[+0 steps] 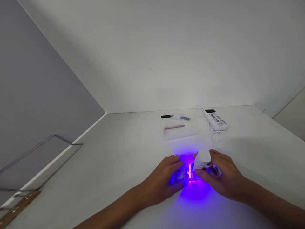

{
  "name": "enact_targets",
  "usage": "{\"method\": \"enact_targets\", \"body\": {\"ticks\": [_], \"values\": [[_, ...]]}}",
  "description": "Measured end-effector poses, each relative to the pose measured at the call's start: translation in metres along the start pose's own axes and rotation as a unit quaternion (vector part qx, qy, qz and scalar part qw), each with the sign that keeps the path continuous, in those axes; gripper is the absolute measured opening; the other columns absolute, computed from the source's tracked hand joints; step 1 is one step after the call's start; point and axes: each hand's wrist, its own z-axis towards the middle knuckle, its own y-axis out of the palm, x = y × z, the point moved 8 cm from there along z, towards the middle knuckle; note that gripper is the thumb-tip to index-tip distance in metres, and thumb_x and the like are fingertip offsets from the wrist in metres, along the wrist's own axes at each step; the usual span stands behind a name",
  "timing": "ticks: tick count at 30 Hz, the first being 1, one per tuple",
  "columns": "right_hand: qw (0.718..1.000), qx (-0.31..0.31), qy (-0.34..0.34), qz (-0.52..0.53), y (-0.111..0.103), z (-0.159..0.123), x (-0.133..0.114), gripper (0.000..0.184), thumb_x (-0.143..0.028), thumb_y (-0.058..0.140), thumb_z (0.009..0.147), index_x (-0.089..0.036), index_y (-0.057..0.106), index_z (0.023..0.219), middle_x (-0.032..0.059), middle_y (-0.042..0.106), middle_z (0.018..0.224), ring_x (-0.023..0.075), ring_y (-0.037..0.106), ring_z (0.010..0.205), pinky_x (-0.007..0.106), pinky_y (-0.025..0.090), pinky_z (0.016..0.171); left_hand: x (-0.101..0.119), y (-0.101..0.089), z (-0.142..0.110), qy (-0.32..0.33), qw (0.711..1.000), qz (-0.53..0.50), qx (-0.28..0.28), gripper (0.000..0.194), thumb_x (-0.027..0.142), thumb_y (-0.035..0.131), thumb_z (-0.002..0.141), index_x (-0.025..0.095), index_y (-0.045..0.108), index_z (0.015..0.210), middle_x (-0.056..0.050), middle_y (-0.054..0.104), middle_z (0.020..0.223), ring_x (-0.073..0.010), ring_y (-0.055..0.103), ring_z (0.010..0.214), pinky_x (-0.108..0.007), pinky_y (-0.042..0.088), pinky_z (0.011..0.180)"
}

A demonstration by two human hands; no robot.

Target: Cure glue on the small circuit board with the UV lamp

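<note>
My right hand [225,175] grips a small white lamp [203,158], tilted so that its violet light falls to the left, between my hands. Fingers and thumb curl round the lamp's body, and a bit of white cable or strap shows beneath them. My left hand [160,179] is closed, its fingers and thumb bent round a small pale piece [180,175] at the edge of the glow. Glare and my fingers hide that piece's shape. A bright pink-white spot marks where the beam strikes, just past my left fingertips. Both hands are low over the white table [114,178].
Farther back, a pink pen [175,127] rests on a translucent sheet or tray [178,135]. Behind it lies a black-handled slim tool [166,116]. A white power bank [217,121] with a thin cable stands right. Bent metal wire [63,165] sticks out at left.
</note>
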Motion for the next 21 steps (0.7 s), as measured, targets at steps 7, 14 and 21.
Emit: {"method": "enact_targets", "body": {"ticks": [7, 14, 21], "values": [[1.000, 0.004, 0.001, 0.005, 0.0001, -0.0021, 0.0007, 0.019, -0.029, 0.059, 0.101, -0.021, 0.062, 0.084, -0.0022, 0.064, 0.064, 0.0125, 0.055, 0.054, 0.025, 0.047, 0.060, 0.0003, -0.0001, -0.0002, 0.009, 1.000, 0.004, 0.010, 0.007, 0.019, 0.066, 0.095, 0.019, 0.059, 0.093, -0.001, 0.058, 0.088, -0.0190, 0.050, 0.081, -0.033, 0.040, 0.076], [1.000, -0.008, 0.016, 0.022, 0.0016, -0.0032, 0.0043, 0.017, -0.027, 0.060, 0.100, -0.020, 0.064, 0.085, 0.0002, 0.068, 0.069, 0.0140, 0.057, 0.060, 0.024, 0.047, 0.057, 0.0001, -0.0008, -0.0013, 0.008, 1.000, 0.006, 0.007, 0.006, 0.018, 0.066, 0.095, 0.019, 0.060, 0.093, -0.002, 0.060, 0.090, -0.0197, 0.052, 0.082, -0.033, 0.040, 0.076], [1.000, 0.002, 0.007, 0.013, 0.0002, -0.0024, 0.0029, 0.017, -0.026, 0.061, 0.099, -0.020, 0.063, 0.084, -0.0009, 0.065, 0.066, 0.0136, 0.055, 0.059, 0.024, 0.046, 0.056, 0.0015, -0.0006, -0.0011, 0.020, 1.000, 0.002, 0.014, 0.006, 0.020, 0.065, 0.096, 0.019, 0.059, 0.094, -0.002, 0.061, 0.091, -0.0196, 0.053, 0.083, -0.034, 0.042, 0.077]]}}
